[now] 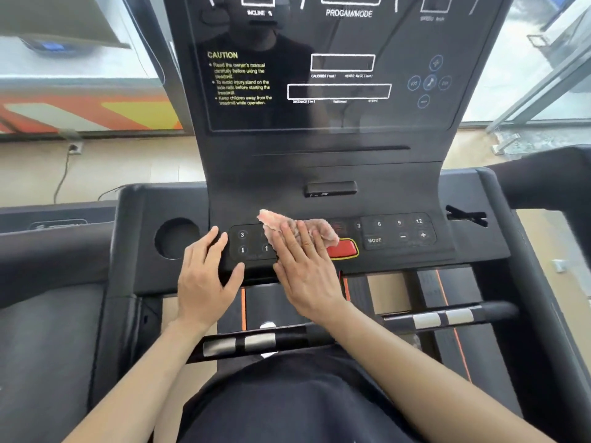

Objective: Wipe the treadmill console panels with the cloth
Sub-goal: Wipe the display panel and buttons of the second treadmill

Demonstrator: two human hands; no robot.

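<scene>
A pale pink cloth (281, 221) lies on the black treadmill console (323, 174), over the middle of the lower button strip. My right hand (303, 266) presses flat on the cloth, fingers together, covering its near half. My left hand (208, 273) rests with fingers spread on the console's front edge, just left of the left button panel (249, 243), thumb touching the panel's lower edge. The red stop button (343, 249) shows right of the cloth. The right button panel (399, 231) and the glossy upper display (329, 68) are uncovered.
A round cup holder (176, 238) sits left of my left hand. Handlebars with silver sensor pads (441, 318) cross below the console, in front of my body. A second treadmill (48, 251) stands to the left. A power cord (64, 174) hangs from a wall socket.
</scene>
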